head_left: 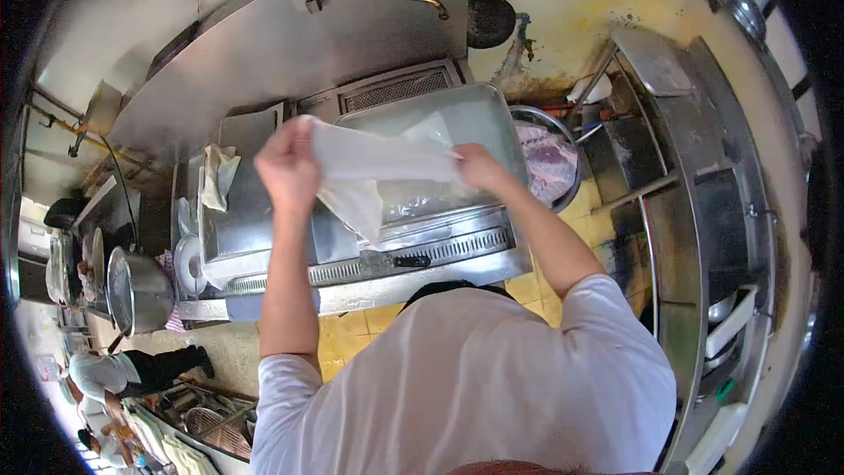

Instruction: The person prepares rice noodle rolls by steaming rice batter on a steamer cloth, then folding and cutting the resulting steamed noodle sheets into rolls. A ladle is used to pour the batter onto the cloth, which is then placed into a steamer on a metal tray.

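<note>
A thin white sheet (387, 155) is stretched between my two hands over the metal worktop. My left hand (288, 163) is closed on its left end, and the fingers of my right hand (479, 167) pinch its right end. A loose off-white fold (356, 208) hangs below the left part. Behind and under the sheet lies a large shallow tray (503, 136) with clear, shiny film in it. A black-handled knife (411, 261) rests near the worktop's front edge.
Right of the tray, a metal basin holds raw meat (547, 163). A crumpled cloth (220, 176) lies at the worktop's left end, near a big steel pot (139, 290). Metal shelving (677, 185) stands at right. Two people are at the far lower left, one in a white shirt (101, 376).
</note>
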